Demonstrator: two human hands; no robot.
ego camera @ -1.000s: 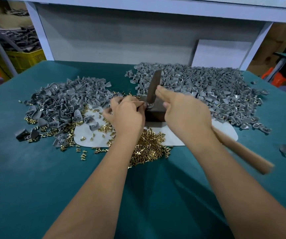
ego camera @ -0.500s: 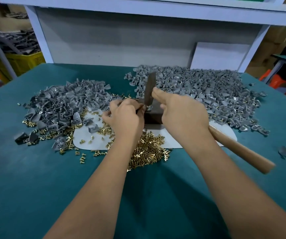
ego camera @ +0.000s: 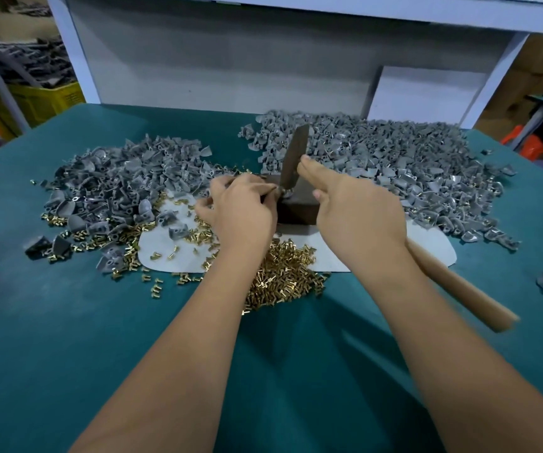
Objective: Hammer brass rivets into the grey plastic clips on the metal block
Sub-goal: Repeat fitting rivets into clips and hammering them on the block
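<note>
block point(ego camera: 297, 209) between two clip piles point(ego camera: 113, 188), rivets point(ego camera: 283, 276) in front

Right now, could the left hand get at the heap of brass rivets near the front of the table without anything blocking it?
Probably yes. The brass rivets lie loose on the table right under the left hand's wrist, uncovered. But its fingers are pinching a clip on the metal block, so it would have to let go first.

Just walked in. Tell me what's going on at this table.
A person is riveting grey clips. The left hand pinches a clip on the dark metal block, while the right hand grips a wooden-handled hammer, its head down on the clip. Loose brass rivets lie in front, with clip piles on both sides.
</note>
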